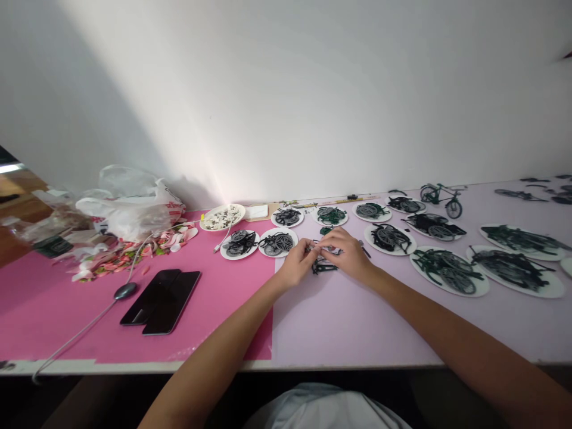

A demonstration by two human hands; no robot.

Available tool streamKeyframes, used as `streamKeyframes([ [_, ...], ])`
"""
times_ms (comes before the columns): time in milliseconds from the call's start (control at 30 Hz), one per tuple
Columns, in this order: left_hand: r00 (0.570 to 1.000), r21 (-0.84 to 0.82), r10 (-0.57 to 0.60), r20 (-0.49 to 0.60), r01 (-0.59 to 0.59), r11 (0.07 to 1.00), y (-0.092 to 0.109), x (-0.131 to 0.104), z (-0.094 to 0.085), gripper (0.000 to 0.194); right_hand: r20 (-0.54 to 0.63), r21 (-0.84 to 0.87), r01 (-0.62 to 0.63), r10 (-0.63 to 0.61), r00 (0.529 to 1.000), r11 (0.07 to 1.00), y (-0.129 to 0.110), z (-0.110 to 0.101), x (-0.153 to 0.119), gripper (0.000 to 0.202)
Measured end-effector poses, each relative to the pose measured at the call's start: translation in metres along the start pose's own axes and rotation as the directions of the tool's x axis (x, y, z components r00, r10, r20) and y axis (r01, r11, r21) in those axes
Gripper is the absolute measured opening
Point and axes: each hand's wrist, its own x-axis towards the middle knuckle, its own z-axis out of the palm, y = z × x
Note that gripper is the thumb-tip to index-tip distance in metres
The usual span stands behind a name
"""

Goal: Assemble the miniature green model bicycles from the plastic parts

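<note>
The surface (214, 339) is pink at left, lilac at right. A plastic bag (134, 211) sits at far left. Plates (553, 289) carry bike parts beyond and to the right. The left hand (298, 263) and right hand (347, 253) meet, fingertips narrowed around a small part (322, 249), its shape unclear, above the lilac. One upright bike (442, 196) stands at back right. Loose pieces (325, 269) lie beneath the hands.
</note>
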Motion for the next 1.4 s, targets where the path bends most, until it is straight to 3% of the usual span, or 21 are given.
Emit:
streamKeyframes([
  [433,0.999,-0.064,0.01,0.039,-0.008,0.998,-0.004,0.0021,0.0006,0.032,-0.013,0.014,0.02,-0.02,1.0,1.0,0.0012,0.001,-0.0001,0.012],
  [633,0.981,-0.385,-0.147,0.124,0.184,0.904,-0.0074,0.0095,0.0048,0.034,0.025,0.002,-0.012,0.012,1.0,1.0,0.0029,0.0011,-0.0017,0.01],
  [767,0.974,-0.484,-0.183,0.138,0.227,0.845,-0.0066,0.0101,0.0024,0.039,0.004,-0.04,-0.044,0.044,0.999,0.998,0.0021,-0.0001,-0.001,0.009],
  [1100,0.98,-0.517,-0.123,0.156,0.187,0.835,-0.0018,0.0051,0.0007,0.059,-0.031,-0.035,-0.067,0.066,0.997,0.997,-0.0022,-0.0026,0.0012,0.01],
  [1400,0.983,-0.539,-0.079,0.168,0.158,0.827,-0.0019,0.0043,0.0006,0.058,-0.045,-0.014,-0.052,0.052,0.998,0.999,-0.0022,-0.0031,0.001,0.009],
])
